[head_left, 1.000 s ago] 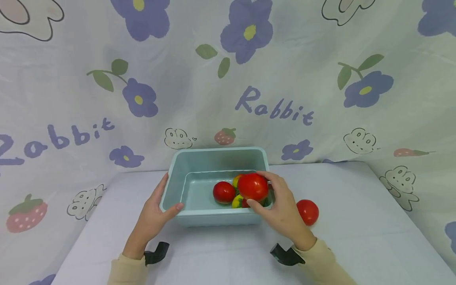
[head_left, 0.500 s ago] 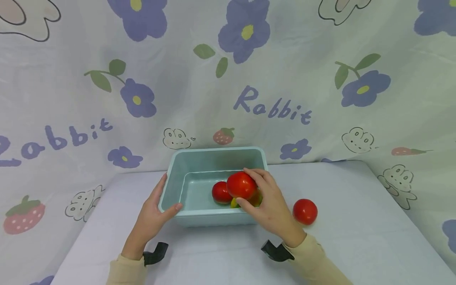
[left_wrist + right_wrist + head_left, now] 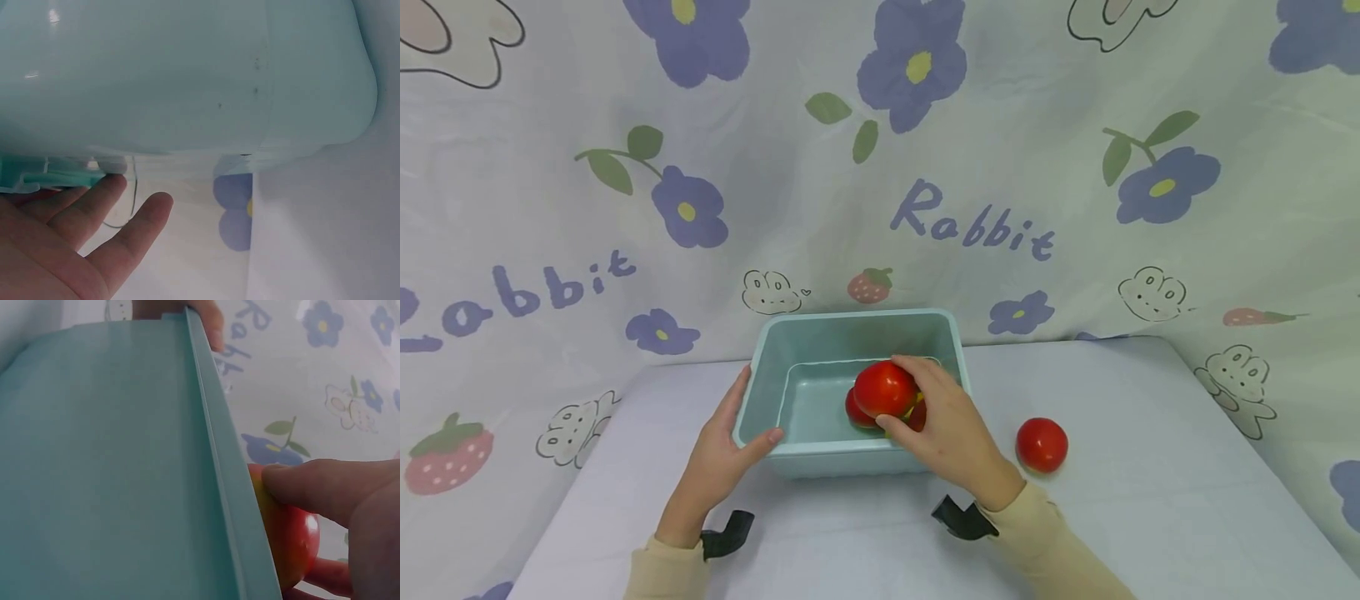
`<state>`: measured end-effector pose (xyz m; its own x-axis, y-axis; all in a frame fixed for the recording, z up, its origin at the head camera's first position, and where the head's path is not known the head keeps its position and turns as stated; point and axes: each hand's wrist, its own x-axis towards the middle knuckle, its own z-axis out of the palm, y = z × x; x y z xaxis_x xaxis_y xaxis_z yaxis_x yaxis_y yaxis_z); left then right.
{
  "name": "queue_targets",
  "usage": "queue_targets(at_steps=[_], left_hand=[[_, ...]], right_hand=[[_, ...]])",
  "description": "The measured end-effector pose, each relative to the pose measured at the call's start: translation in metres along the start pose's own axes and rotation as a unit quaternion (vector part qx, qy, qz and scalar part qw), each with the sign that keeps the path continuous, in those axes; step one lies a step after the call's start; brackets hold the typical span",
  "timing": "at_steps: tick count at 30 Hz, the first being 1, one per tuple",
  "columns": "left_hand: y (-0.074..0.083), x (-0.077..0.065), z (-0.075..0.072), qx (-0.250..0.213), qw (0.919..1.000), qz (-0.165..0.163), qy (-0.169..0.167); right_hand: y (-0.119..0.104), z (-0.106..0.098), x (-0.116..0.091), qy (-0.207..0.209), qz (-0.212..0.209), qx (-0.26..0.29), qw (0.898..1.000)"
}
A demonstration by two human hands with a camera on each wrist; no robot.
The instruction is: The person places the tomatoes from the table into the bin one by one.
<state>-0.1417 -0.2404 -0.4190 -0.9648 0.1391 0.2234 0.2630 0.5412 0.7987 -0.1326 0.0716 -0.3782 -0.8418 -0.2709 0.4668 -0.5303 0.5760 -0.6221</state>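
Note:
A pale blue-green plastic bin (image 3: 865,457) stands on the white table. My left hand (image 3: 718,450) holds its near left corner, thumb over the rim and fingers along the outer side; in the left wrist view the fingers (image 3: 134,234) look fairly straight beside the wall. With my right hand (image 3: 943,421) I grip a glossy red-and-yellow fruit (image 3: 883,389) inside the bin, above another red fruit (image 3: 859,410) that it partly covers. In the right wrist view the thumb presses on the fruit's (image 3: 294,540) yellowish side, and the bin wall hides part of it. More fruit or vegetables are mostly hidden behind my right hand.
Right of the bin a round red fruit (image 3: 1042,445) lies on the white tablecloth (image 3: 1150,467). Behind the bin hangs a cloth (image 3: 820,208) printed with flowers and rabbits. A black device (image 3: 964,518) sits at each wrist.
My right hand has moved left across the bin with the red-and-yellow fruit, from its right side to above the other red fruit. My left hand and the bin have hardly moved.

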Motion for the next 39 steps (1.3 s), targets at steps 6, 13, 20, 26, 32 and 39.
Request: queue_targets(at_steps=[6, 13, 20, 26, 32, 39], left_hand=[[0.001, 0.0, 0.001, 0.002, 1.0, 0.003, 0.001], [0.002, 0.001, 0.0, 0.001, 1.0, -0.001, 0.0], [0.001, 0.0, -0.001, 0.008, 0.9999, -0.009, 0.002], [0.002, 0.0, 0.0, 0.007, 0.9999, -0.009, 0.001], [0.001, 0.001, 0.0, 0.007, 1.0, -0.003, 0.0], [0.0, 0.002, 0.001, 0.006, 1.0, -0.005, -0.001]], right_hand=[[-0.001, 0.003, 0.002, -0.01, -0.002, -0.014, 1.0], [0.001, 0.007, 0.003, -0.023, -0.005, -0.011, 1.0], [0.002, 0.005, 0.002, -0.025, -0.011, -0.014, 1.0], [0.002, -0.005, -0.003, -0.001, -0.023, -0.004, 1.0], [0.009, -0.019, -0.011, 0.027, -0.013, -0.002, 1.0], [0.023, -0.038, -0.022, 0.062, -0.02, -0.007, 0.998]])
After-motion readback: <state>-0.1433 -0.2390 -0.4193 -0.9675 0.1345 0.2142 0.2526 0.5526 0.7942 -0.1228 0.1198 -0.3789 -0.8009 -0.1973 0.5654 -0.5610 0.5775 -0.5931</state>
